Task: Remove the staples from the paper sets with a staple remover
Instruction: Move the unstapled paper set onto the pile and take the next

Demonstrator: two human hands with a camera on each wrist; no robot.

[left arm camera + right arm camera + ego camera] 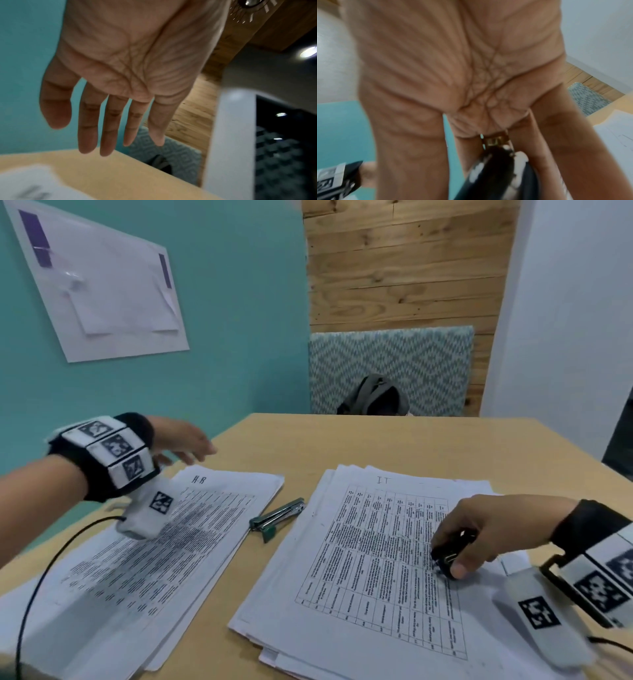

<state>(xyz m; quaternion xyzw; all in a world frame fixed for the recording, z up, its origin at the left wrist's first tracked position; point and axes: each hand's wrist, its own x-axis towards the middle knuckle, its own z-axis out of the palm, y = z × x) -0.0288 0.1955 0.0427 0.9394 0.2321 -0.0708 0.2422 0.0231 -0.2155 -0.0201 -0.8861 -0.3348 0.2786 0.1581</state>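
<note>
Right hand (493,529) nearest camera, thumb and fingers curled round black staple remover (451,553), tool tip down on right paper set (359,570) marked "IT", likely carrying it toward staple; staple itself not discernible. Left hand (181,440) raised above far corner of left paper set (164,542) marked "HR", fingers straight and spread, holding nothing; probably reaching to steady or shift sheets. Green stapler (277,517) lies on table (376,440) between two sets, untouched.

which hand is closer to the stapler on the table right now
Left, narrowly. The left hand hovers open beyond the HR stack, left of the stapler; the right hand grips a staple remover over the IT stack.
</note>
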